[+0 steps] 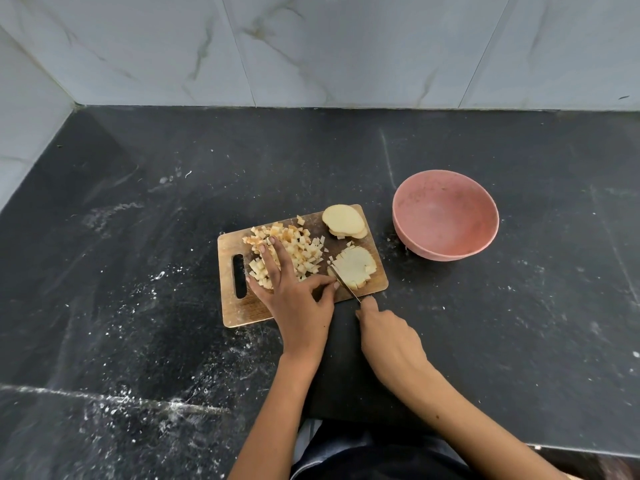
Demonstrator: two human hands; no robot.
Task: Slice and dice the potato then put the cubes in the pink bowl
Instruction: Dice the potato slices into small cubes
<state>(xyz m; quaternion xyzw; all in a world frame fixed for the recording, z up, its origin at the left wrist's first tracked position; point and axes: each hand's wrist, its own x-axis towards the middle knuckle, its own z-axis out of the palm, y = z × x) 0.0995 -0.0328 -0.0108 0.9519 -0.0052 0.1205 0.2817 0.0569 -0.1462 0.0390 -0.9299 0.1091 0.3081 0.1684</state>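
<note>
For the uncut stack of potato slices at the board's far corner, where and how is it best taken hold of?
Take the stack of slices across its short width, pinching the curved edges from above. It lies flat, overhanging the cutting board corner, top face exposed, so a top-down grip probably keeps the slices together.

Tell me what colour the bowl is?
Pink, a dusty shade; the bowl shows best in the head view.

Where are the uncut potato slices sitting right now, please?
In the head view, the uncut potato slices lie stacked at the far right corner of the cutting board, just left of the pink bowl.
</note>
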